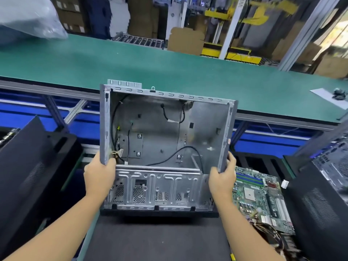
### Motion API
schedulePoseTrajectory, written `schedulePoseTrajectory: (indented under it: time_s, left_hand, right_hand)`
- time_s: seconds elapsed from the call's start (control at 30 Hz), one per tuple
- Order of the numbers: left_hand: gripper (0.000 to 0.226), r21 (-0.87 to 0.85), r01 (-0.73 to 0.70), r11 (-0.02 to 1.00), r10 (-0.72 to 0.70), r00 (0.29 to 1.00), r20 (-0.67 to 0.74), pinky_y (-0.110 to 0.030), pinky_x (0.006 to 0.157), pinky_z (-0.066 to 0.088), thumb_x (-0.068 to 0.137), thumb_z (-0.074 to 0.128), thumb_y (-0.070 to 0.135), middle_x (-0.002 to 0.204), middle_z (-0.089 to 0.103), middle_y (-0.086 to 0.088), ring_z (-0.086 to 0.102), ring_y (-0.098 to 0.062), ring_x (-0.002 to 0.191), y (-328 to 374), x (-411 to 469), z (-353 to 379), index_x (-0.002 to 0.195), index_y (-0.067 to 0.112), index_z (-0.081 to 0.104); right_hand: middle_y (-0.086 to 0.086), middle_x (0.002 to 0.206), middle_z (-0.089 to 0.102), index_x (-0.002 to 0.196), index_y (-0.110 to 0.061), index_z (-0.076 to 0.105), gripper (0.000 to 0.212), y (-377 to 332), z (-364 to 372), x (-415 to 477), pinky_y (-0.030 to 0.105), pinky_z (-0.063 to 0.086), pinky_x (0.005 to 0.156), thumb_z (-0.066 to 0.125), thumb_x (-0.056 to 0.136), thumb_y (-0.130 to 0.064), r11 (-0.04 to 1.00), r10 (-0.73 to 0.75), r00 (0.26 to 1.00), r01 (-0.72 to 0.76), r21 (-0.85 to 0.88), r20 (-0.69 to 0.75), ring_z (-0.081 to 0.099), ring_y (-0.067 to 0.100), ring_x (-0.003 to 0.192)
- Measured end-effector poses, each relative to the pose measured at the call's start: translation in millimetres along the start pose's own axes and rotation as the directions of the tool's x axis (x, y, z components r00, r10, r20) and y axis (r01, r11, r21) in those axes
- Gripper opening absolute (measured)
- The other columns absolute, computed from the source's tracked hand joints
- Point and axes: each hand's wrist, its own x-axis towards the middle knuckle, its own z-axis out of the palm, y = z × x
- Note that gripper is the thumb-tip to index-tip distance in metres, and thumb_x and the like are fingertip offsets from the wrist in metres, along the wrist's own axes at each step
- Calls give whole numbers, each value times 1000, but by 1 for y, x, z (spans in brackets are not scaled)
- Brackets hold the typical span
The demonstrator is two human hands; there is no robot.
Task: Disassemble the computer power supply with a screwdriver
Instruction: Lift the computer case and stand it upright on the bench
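Green conveyor belt (169, 59) spans the upper frame. At lower left stands a black panel (28, 166). Left hand (99, 174) grips the metal computer chassis (160, 129) at centre frame by its left edge; right hand (221, 178) grips its right edge. Motherboard (259, 196) lies lower right.

Bright, even overhead light, no hard shadows. Soft glare patch on inner wall of metal case (160, 132), rt half. Top-rt corner blown out. Wide-angle distortion: conveyor belt (169, 63) edge bows, posts lean at frame edges. Motion blur on black panel (28, 166) at left and plastic bag (28, 16). Center fairly sharp. Bkgd blocky w/ compression artifacts.
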Motion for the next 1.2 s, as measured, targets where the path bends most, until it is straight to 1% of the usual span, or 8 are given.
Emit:
schedulePoseTrajectory:
  time_s: [0.2,0.33,0.47,0.7,0.97,1.07,1.13,1.2]
  left_hand:
    - [18,-75,126,989,-113,982,150,-36,56,41,75,49,38,61,46,-2,45,-25,55,-21,-34,-17,73,22,43]
    - [24,383,82,920,-168,966,196,-37,64,37,81,40,55,76,56,5,50,-21,65,-27,-42,-35,94,34,43]
    - [37,430,122,894,-269,915,301,-42,81,48,79,35,60,79,57,1,57,-34,80,-20,-40,-43,96,30,48]
    - [23,205,327,923,-385,810,441,-30,57,45,94,48,53,75,50,-4,48,-25,63,-20,-46,-51,90,30,48]
    - [26,68,317,946,-314,844,436,-43,75,54,97,57,42,76,61,-2,63,-32,77,-43,-59,-47,89,17,59]
    - [22,56,301,952,-294,851,435,-46,88,52,97,58,43,82,63,3,62,-27,82,-42,-51,-42,94,21,59]
    - [24,49,312,949,-302,850,432,-48,88,54,96,59,45,84,65,0,64,-29,83,-41,-44,-37,96,21,60]
    - [28,45,329,943,-316,845,432,-52,87,56,95,60,47,85,65,-5,67,-36,87,-40,-36,-31,93,19,61]
  right_hand:
    - [-8,77,62,133,-20,51,49,24,-8,-37,37,47,64,50,84,-28,946,237,967,-252,-202,-98,57,23,66]
    - [-8,70,54,84,-24,54,28,16,-28,-53,35,37,65,37,79,-47,810,228,972,-219,-545,-53,49,19,60]
    - [2,82,61,111,-18,57,50,8,-39,-55,34,41,68,34,81,-51,721,358,934,-258,-643,27,57,28,73]
    - [17,102,61,115,-3,50,48,2,-43,-63,37,55,46,47,82,-38,745,659,716,-582,-326,229,71,38,60]
    - [45,102,52,122,15,43,42,9,-40,-104,51,58,59,54,92,-13,787,616,765,-607,-110,189,53,58,99]
    - [12,76,40,119,11,47,37,2,-39,-99,46,58,56,52,92,-15,805,593,781,-580,-125,196,55,55,100]
    - [2,113,29,116,1,51,30,1,-36,-96,46,58,59,51,91,-16,811,585,790,-574,-113,185,59,51,100]
    - [4,77,39,109,-2,52,24,4,-34,-91,30,55,46,50,90,-18,820,572,798,-563,-105,188,60,51,96]
